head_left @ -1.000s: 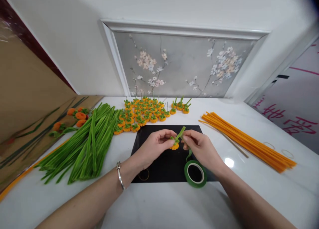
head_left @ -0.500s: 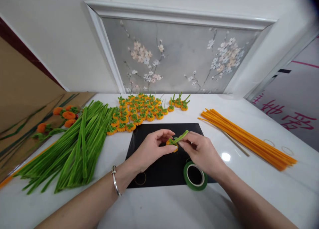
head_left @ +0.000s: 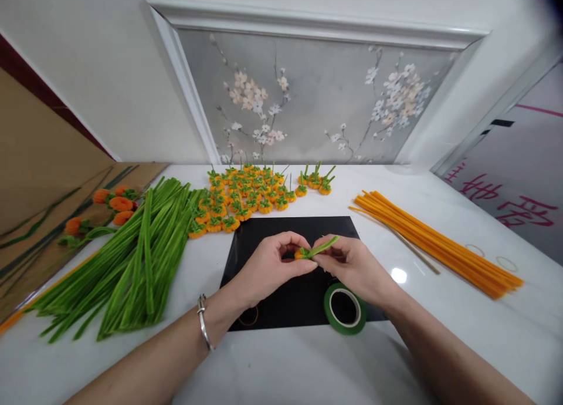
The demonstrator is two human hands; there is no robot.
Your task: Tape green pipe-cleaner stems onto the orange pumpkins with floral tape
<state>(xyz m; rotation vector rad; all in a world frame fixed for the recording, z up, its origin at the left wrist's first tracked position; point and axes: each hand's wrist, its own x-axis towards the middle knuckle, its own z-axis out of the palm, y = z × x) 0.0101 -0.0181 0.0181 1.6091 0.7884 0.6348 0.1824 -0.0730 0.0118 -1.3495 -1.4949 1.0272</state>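
Handwriting in magenta Chinese characters slants across the pale upright panel at far right; I can read 她 and what looks like 爱, the leftmost character being squeezed and unclear. Between the two hands, above a flat black rectangular mat, sits a small fuzzy orange pumpkin-shaped piece with a green stem. The left hand closes thumb and fingers around its orange body; the right hand pinches near the stem's base, fingertips partly hidden. Just below, a green ring-shaped tape roll overlaps the mat's near edge.
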